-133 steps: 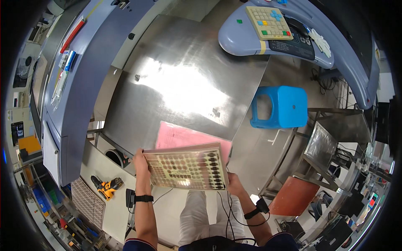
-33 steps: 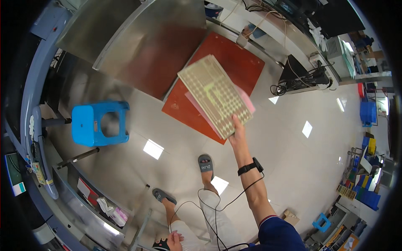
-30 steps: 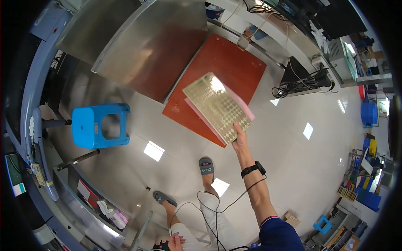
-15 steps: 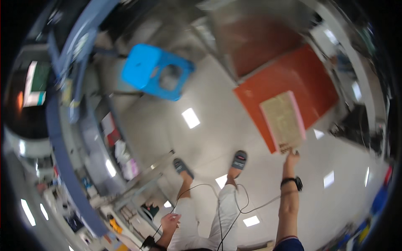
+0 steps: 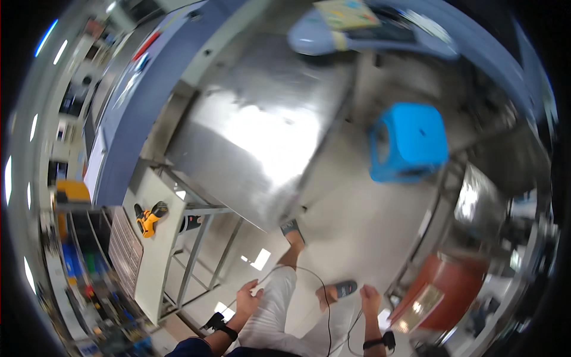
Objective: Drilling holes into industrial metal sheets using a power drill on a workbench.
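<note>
My left hand (image 5: 248, 298) hangs in front of my left thigh, its fingers loosely bent with a gap at the thumb and nothing seen in them. Beyond my right foot, my right hand (image 5: 370, 300) is closed, with no object showing in it. It is nearest to a pale rectangular panel (image 5: 419, 306) lying on a red-orange board (image 5: 451, 282) at the lower right; hand and panel are apart. Both wrists wear a dark band. A thin dark cable (image 5: 324, 285) loops across my legs between the arms.
A large shiny metal table (image 5: 208, 149) stands ahead. To its right is a blue plastic stool (image 5: 413, 140). At left, a pale shelf top (image 5: 156, 244) on a metal frame carries a yellow-black power tool (image 5: 150, 219). A blue-grey machine edge (image 5: 309, 35) crosses the top.
My view has swung left, bringing the metal table ahead and the stool to the right. My right hand, earlier stretched out at the pale panel's edge, has come away from it and closed.
</note>
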